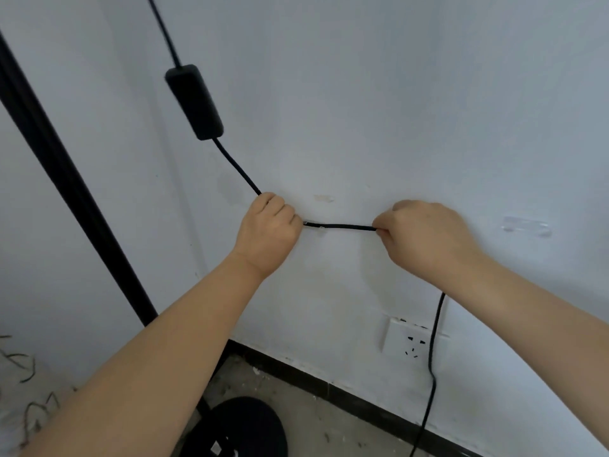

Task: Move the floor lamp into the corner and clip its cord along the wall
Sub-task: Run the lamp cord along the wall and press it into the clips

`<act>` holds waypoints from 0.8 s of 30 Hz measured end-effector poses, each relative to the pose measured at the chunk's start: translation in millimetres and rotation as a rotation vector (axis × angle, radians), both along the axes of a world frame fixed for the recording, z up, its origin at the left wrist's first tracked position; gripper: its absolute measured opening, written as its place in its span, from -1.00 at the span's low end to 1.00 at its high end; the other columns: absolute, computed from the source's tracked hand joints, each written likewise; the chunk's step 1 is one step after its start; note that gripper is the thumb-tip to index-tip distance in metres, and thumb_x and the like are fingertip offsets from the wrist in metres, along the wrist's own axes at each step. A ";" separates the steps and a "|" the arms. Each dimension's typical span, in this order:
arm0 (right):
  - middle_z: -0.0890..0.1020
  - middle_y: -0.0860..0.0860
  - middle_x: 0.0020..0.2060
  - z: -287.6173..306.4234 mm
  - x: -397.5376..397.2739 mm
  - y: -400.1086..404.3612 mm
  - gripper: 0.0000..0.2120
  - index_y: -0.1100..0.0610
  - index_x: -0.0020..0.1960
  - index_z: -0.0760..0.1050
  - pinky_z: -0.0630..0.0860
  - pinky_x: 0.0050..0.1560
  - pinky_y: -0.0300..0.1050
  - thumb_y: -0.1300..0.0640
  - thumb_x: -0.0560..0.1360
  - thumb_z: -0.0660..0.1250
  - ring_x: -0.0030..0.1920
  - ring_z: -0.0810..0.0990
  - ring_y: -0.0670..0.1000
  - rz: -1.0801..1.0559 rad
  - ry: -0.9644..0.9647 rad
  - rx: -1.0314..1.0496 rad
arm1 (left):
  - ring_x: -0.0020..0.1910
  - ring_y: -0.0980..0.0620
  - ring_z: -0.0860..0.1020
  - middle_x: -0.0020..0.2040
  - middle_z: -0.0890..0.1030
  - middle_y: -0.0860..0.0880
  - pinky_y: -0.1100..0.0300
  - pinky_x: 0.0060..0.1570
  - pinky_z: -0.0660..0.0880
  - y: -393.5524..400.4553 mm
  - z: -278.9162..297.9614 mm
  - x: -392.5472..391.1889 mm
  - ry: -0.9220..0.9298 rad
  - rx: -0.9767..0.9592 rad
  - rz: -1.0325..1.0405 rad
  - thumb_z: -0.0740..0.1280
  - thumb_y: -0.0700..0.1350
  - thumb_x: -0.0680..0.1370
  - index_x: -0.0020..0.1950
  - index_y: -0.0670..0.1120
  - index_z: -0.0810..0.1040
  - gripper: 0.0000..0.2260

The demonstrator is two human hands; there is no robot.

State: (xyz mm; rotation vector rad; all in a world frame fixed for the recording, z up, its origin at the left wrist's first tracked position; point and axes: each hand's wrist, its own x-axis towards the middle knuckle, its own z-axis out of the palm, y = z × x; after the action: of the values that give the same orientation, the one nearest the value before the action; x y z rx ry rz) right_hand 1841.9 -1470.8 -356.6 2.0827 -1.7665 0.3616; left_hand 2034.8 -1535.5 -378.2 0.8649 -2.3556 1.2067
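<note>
Hands stretch one thin black braided cord [339,226] level against the white wall [395,110].
Left hand [268,234] fisted round it, right hand [425,237] pinching it; two clear clips, one [526,225] unused; black lamp pole [66,179] stands left.

two hands [268,230], one cord [339,226], one socket [408,341]

white wall socket [408,344] low on wall | dark skirting board [329,387] along wall foot | gritty concrete floor [329,430] | scribbled marks [23,367] at lower left
</note>
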 end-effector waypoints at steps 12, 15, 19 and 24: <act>0.63 0.30 -0.23 -66.4 -18.3 37.0 -0.77 0.28 -0.01 0.56 0.52 -0.16 0.02 0.23 0.51 0.16 -0.15 0.56 0.27 -0.047 -0.472 -0.012 | -0.28 -0.18 0.66 -0.28 0.69 -0.24 -0.01 -0.20 0.62 0.8 -32.7 -10.5 0.176 0.032 -0.395 0.24 -0.44 0.38 -0.19 -0.32 0.62 -0.83; 0.60 0.32 -0.35 -76.0 -29.0 48.4 -0.76 0.33 -0.12 0.56 0.41 -0.30 -0.18 0.21 0.52 0.17 -0.37 0.49 0.16 -0.051 -0.755 0.103 | -0.28 -0.18 0.66 -0.27 0.69 -0.26 0.03 -0.24 0.64 10.4 -41.1 -34.9 0.190 0.112 -0.467 0.24 -0.41 0.39 -0.14 -0.34 0.62 -0.83; 0.49 -0.07 -0.46 -86.1 -51.3 65.7 -0.77 0.21 -0.03 0.59 0.35 -0.40 -0.49 0.20 0.54 0.15 -0.43 0.45 -0.08 -0.069 -0.945 0.265 | -0.31 -0.17 0.64 -0.30 0.68 -0.24 0.05 -0.25 0.62 26.7 -47.1 -72.4 0.243 0.193 -0.560 0.33 -0.37 0.39 -0.15 -0.33 0.62 -0.90; 0.63 0.19 -0.20 -75.7 -82.4 85.7 -0.78 0.27 -0.04 0.59 0.30 -0.32 -0.55 0.25 0.53 0.18 -0.35 0.41 -0.09 -0.097 -0.807 0.216 | -0.40 -0.15 0.60 -0.36 0.67 -0.22 0.10 -0.32 0.57 41.8 -48.5 -105.4 0.331 0.292 -0.601 0.42 -0.44 0.28 -0.26 -0.29 0.64 -0.90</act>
State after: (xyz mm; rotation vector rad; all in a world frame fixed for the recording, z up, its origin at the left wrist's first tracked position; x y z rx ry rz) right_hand 1759.5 -1385.1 -432.3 2.1384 -2.4186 1.1538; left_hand 1929.4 -1493.7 -426.7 0.3432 -2.2898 0.4512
